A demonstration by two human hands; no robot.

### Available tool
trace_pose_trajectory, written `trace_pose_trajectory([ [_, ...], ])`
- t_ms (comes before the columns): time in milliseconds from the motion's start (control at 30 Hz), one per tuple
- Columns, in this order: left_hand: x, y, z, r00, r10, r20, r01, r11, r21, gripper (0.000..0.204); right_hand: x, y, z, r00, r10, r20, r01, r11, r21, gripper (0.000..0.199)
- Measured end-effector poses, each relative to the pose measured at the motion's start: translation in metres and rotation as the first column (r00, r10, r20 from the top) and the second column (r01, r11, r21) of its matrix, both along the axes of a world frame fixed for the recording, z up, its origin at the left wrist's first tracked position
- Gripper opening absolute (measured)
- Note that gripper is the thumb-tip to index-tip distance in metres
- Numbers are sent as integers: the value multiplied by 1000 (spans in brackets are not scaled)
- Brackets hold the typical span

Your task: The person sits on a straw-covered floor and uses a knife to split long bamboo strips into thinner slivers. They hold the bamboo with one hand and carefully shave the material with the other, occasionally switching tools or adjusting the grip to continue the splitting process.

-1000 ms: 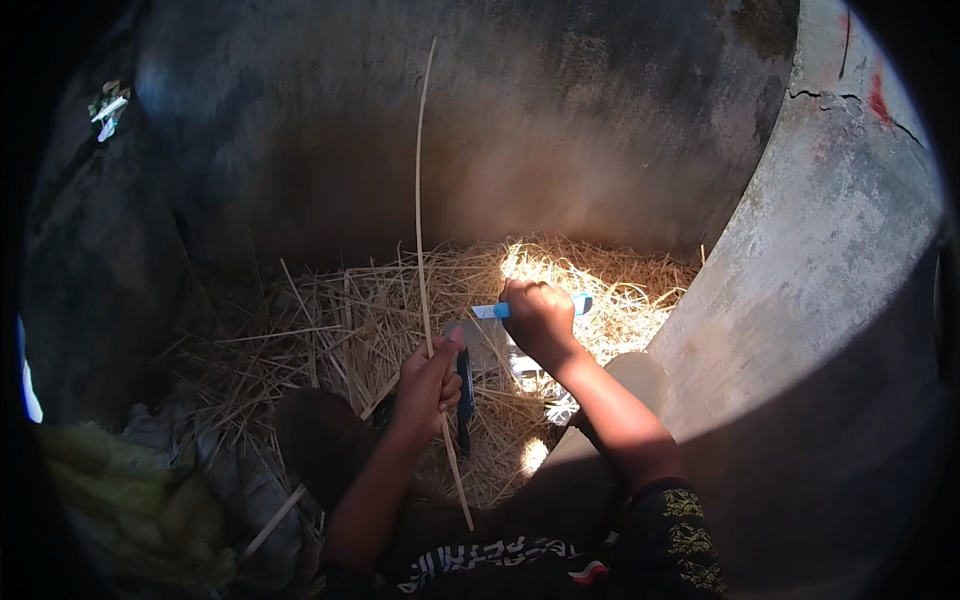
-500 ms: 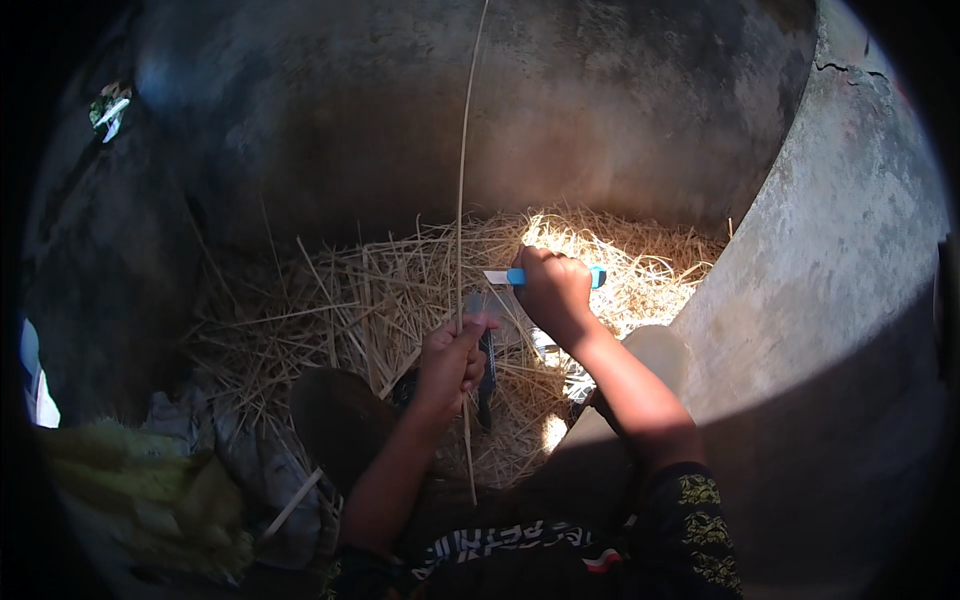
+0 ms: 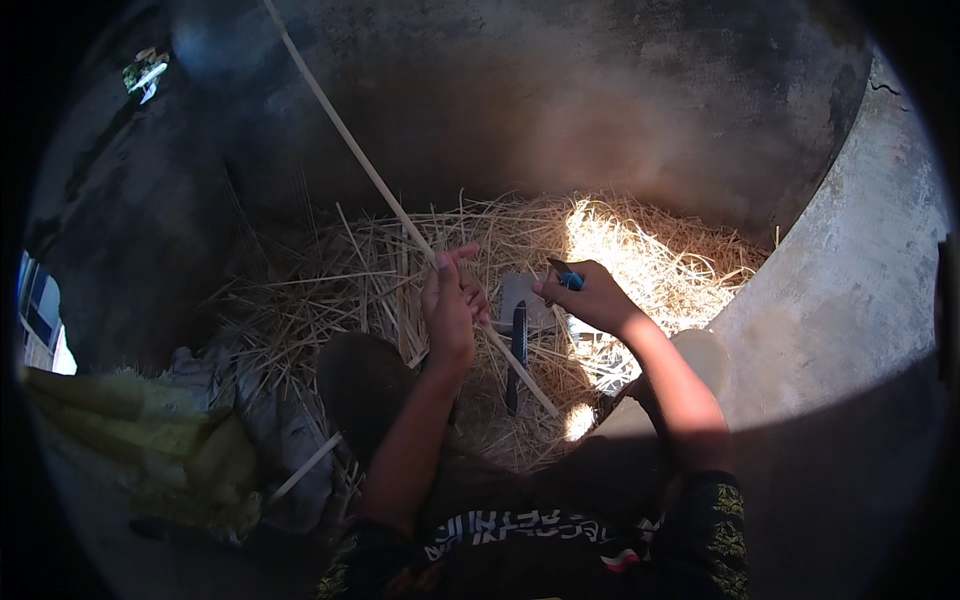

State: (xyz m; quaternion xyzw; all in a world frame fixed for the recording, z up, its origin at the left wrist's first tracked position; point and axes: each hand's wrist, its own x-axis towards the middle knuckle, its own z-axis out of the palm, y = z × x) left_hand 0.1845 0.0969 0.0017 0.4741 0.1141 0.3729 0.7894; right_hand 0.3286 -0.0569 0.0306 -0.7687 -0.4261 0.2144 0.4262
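Note:
My left hand [image 3: 455, 302] is closed round a long, pale strip of split cane or bamboo [image 3: 360, 150], index finger stretched out. The strip slants from the upper left, through the hand, down to a free end near my knees. My right hand [image 3: 597, 297] grips a blue-handled cutter knife [image 3: 571, 280]; its blade looks dark at this angle. The knife is held to the right of the strip, apart from it. Below and between the hands stands a narrow black object [image 3: 517, 355], its kind unclear, beside a flat grey piece [image 3: 527, 295].
Loose straw-like shavings [image 3: 660, 250] cover the ground ahead, brightly sunlit at the right. A curved concrete wall [image 3: 560, 110] encloses the space, with another pale curved surface [image 3: 830, 270] at right. A yellowish sack [image 3: 140, 440] lies at lower left.
The strip has swung from nearly upright to a slant, its top leaning left. My right hand has lowered and turned the knife, moving slightly right. The view has shifted a little.

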Motion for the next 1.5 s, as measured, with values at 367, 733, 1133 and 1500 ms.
trace_pose_trajectory([
  [367,27,1,-32,960,39,-277,4,988,153,52,-14,9,3,872,-18,-490,-48,991,-123,47],
  [733,23,-30,-43,881,-36,-473,273,854,444,41,22,21,-41,546,-7,-838,453,843,289,26],
  [1133,-4,-15,-17,739,20,-673,406,784,469,35,71,6,-20,901,-377,-213,417,889,190,28],
  [1500,15,3,-6,856,-94,-509,340,843,417,40,32,34,-12,584,-374,721,486,872,59,18],
])
